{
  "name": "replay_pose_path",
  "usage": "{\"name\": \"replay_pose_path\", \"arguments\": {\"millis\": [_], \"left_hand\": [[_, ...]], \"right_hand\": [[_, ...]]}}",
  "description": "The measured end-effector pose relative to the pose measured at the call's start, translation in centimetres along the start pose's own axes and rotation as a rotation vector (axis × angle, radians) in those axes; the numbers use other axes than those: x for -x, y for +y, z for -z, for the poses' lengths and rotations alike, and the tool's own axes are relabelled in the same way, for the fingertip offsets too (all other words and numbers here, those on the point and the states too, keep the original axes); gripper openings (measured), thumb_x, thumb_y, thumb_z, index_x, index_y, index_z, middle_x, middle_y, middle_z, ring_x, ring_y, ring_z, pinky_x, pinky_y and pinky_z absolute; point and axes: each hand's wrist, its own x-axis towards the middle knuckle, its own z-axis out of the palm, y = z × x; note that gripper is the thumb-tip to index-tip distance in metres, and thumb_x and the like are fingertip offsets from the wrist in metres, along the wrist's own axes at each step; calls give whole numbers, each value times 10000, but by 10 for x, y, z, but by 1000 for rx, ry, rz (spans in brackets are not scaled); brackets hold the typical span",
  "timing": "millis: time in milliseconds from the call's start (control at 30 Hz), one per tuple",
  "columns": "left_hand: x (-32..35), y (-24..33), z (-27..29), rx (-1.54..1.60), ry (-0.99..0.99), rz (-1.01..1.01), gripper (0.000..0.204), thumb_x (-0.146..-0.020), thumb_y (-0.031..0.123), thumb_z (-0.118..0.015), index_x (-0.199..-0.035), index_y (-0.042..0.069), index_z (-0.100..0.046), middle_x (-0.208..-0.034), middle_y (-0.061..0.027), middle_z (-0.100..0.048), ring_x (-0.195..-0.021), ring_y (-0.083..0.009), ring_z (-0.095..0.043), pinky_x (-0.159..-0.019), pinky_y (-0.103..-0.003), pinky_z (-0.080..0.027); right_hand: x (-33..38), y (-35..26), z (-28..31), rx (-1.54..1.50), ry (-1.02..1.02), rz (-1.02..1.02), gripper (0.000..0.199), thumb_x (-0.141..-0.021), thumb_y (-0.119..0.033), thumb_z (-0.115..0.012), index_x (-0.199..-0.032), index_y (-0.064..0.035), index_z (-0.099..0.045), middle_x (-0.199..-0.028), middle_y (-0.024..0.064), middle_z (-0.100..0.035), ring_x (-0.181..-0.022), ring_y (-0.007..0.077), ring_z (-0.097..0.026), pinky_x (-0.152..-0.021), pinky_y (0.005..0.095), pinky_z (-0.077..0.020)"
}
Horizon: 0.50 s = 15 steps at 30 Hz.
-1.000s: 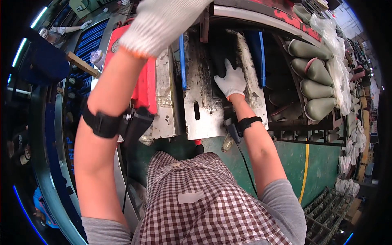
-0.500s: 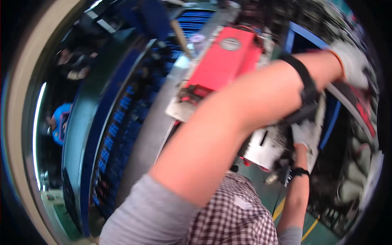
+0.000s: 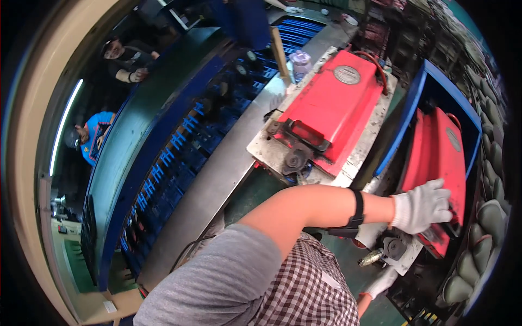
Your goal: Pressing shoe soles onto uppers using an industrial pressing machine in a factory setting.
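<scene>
My left hand [image 3: 421, 209], in a white knit glove with a black strap at the wrist, reaches across to the right. Its fingers curl over the lower edge of a red machine cover [image 3: 440, 152] that stands tilted inside a blue frame [image 3: 418, 103]. Only part of my right hand [image 3: 380, 282], also gloved, shows low under the left forearm, beside a metal plate with a brass fitting [image 3: 370, 258]. What it holds is hidden. My grey sleeve and checked apron fill the lower middle.
A second red cover [image 3: 331, 103] with a black handle lies on a worn metal plate at centre. Behind it stand a plastic bottle [image 3: 300, 61] and a wooden stick [image 3: 280, 49]. A blue racked conveyor [image 3: 179, 146] curves left. Grey moulds [image 3: 489, 217] line the right. Two people [image 3: 89, 136] are at far left.
The view has swung to the left, away from the open metal mould. My left arm has come down from overhead and now lies across to the red cover on the right.
</scene>
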Motion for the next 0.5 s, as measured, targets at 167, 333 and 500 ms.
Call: {"name": "replay_pose_path", "arguments": {"millis": [167, 333, 500], "left_hand": [[63, 2, -33, 11, 3, -42, 263, -730, 247, -652, -968, 145, -599, -801, -39, -570, -1061, -292, -618, -947, -532, -490], [112, -11, -63, -2, -193, -73, 480, -741, 462, -669, -1116, 169, -612, -943, -31, -621, -1145, -283, -623, -1003, -572, -458], [101, -6, -71, -40, -25, -87, 325, -782, 209, -654, -1097, 189, -579, -923, -15, -600, -1048, -277, -665, -884, -516, -502]], "right_hand": [[84, -72, -41, -826, -628, -665, 460, -1048, -452, -588, -1367, -125, -533, -1144, 112, -657, -887, 244, -641, -696, 393, -539], [78, -97, -43, -1177, -677, -901, 497, -1047, -494, -558, -1400, -147, -505, -1012, 129, -710, -823, 315, -697, -665, 393, -582], [47, -78, 16, -976, -650, -897, 534, -1021, -609, -525, -1306, -166, -607, -820, 68, -685, -578, 181, -567, -491, 328, -431]]}}
